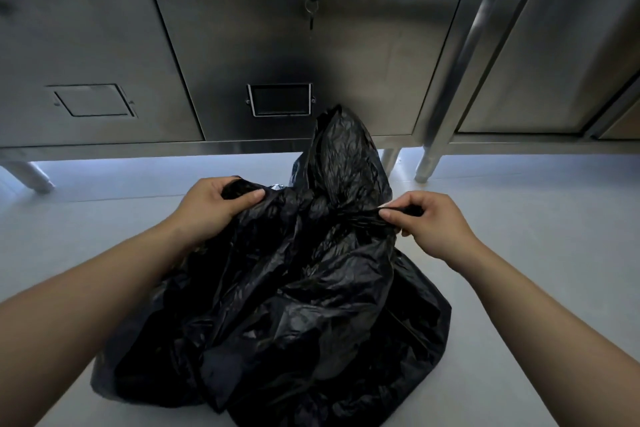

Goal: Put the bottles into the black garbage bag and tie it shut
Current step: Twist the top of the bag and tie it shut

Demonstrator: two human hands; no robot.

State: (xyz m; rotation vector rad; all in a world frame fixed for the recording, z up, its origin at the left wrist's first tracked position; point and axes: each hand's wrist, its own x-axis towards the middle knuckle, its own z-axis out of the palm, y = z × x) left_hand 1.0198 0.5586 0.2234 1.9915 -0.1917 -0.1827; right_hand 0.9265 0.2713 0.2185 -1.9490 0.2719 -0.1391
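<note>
Head view: black garbage bag [277,305] on bare floor [519,218], its far edge just before a steel cabinet [304,55]. Left hand [207,208] grips gathered plastic; right hand [429,222] pinches a twisted strand.

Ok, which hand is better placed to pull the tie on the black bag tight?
Right, probably. The right hand pinches the twisted strand running straight into the gathered neck of the black garbage bag; the left hand grips only a loose bunch.
</note>
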